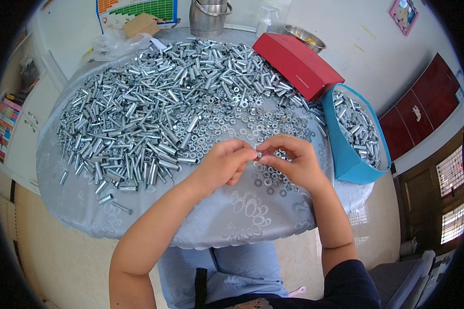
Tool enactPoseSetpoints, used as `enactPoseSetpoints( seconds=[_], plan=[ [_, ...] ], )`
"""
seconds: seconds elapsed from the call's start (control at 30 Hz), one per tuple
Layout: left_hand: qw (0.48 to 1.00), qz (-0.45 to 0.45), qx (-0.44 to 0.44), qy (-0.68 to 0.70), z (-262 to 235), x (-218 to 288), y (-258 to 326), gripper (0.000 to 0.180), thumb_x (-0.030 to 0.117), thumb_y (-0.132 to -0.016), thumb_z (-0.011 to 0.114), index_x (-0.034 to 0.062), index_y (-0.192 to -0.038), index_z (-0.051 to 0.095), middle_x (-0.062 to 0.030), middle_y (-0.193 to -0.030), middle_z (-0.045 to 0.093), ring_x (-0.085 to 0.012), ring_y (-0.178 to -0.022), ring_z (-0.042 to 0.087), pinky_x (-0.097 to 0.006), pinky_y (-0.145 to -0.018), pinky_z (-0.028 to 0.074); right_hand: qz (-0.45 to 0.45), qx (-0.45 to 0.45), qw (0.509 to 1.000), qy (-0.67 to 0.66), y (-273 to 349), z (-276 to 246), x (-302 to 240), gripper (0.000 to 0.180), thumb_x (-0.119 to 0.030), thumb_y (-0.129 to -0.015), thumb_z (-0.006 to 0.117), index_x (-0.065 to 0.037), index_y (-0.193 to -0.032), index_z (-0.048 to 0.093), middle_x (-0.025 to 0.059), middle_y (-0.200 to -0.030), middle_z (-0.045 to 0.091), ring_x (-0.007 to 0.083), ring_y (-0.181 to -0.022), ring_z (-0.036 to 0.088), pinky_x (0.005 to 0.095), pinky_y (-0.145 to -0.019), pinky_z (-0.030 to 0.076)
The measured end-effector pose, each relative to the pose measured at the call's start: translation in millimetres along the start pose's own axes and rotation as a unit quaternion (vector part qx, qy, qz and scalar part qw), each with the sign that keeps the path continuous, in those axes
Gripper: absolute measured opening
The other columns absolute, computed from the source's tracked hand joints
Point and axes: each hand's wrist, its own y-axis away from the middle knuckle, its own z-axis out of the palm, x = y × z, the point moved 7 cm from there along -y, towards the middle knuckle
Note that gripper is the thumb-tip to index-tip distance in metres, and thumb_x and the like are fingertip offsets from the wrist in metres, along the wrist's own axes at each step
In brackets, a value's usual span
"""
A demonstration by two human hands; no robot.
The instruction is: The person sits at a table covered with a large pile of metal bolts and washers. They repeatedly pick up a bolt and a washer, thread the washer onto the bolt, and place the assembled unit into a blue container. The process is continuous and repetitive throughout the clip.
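Observation:
In front of me, above the near part of the table, my two hands meet at the fingertips. My left hand (226,164) is closed, thumb and forefinger pinching at a small shiny metal piece (259,154). From the other side, the thumb and fingers of my right hand (295,160) grip the same piece. It is too small and too covered to tell its exact kind. Beneath and behind the hands lie loose nuts and washers (273,123). Left of them spreads a big heap of silvery metal sleeves and bolts (134,108).
A patterned grey tablecloth (206,221) covers the table. At the right stands a blue fabric bin (345,159) full of metal sleeves, beside a red box (299,64). Behind are a metal pail (206,20), a spray bottle (265,21), a steel bowl (314,42) and a plastic bag (116,47).

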Motion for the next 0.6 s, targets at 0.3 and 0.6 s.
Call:
enactPoseSetpoints(
  seconds=[0.3,0.6],
  plan=[
    [0.995,0.051,0.040,-0.070,-2.3,5.9,0.5,0.019,0.026,-0.088,0.052,0.0073,-0.088,0.053,0.0071,-0.055,0.033,-0.0027,-0.044,0.027,-0.021,-0.039,0.019,0.053,-0.016,0.997,-0.053,2.7,9.0,4.9,0.015,-0.014,-0.082,0.063,0.000,-0.085,0.057,0.0036,-0.075,0.058,0.0107,-0.068,0.053,0.0243,-0.064,0.043],
    [0.948,0.205,0.117,-0.216,-14.1,5.7,-7.0,0.031,0.032,-0.094,0.043,0.0055,-0.082,0.055,0.0039,-0.062,0.044,-0.0030,-0.053,0.036,-0.019,-0.048,0.031,0.056,-0.170,0.983,0.040,8.1,24.6,2.2,0.024,-0.023,-0.089,0.055,0.000,-0.082,0.055,0.0020,-0.062,0.052,0.0073,-0.056,0.047,0.0249,-0.052,0.039]
  ],
)
